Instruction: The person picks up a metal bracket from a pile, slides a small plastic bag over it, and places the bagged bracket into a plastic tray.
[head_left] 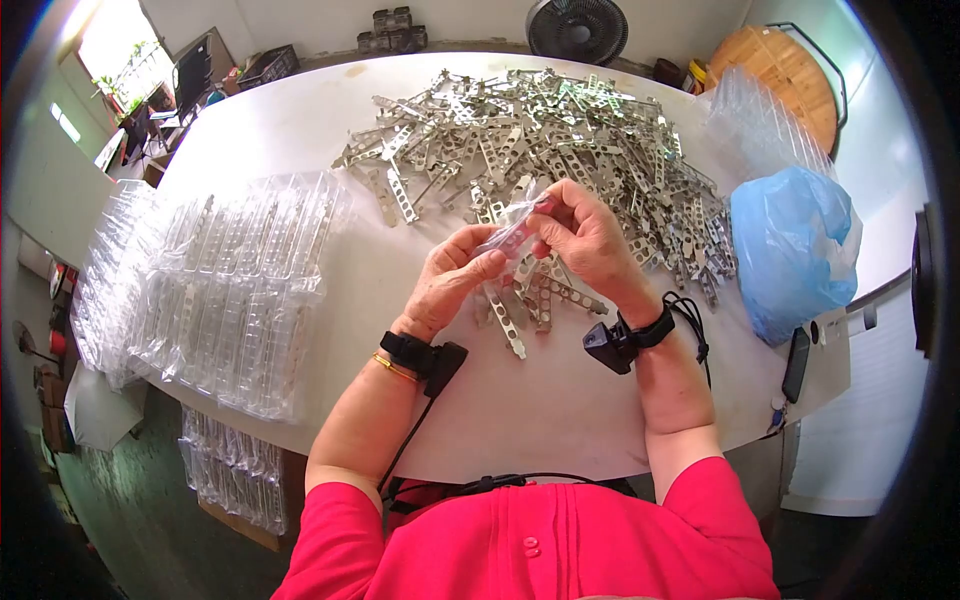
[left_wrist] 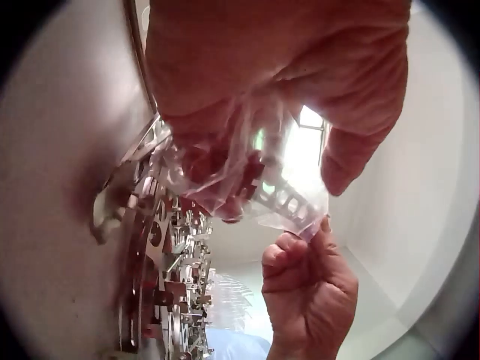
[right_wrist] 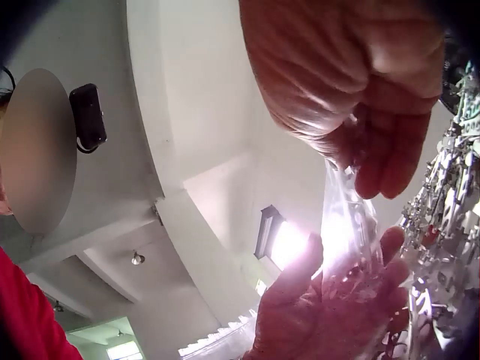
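Between the two hands, over the near edge of the pile, stretches a small clear plastic bag (head_left: 512, 238). A flat metal strip with a row of round holes (left_wrist: 291, 202) shows through its film. My left hand (head_left: 447, 283) holds the lower left part of the bag between thumb and fingers. At the other end my right hand (head_left: 592, 240) pinches the bag with thumb and forefinger, also seen in the left wrist view. Just below the hands, several perforated metal strips (head_left: 505, 325) lie on the white table (head_left: 540, 415).
A large heap of metal strips (head_left: 560, 130) covers the table's far middle. Clear plastic trays (head_left: 225, 290) with strips inside stand at left. A blue plastic bag (head_left: 790, 250) sits at right, with more clear trays (head_left: 765, 120) behind it. A fan (head_left: 577, 30) stands beyond the table.
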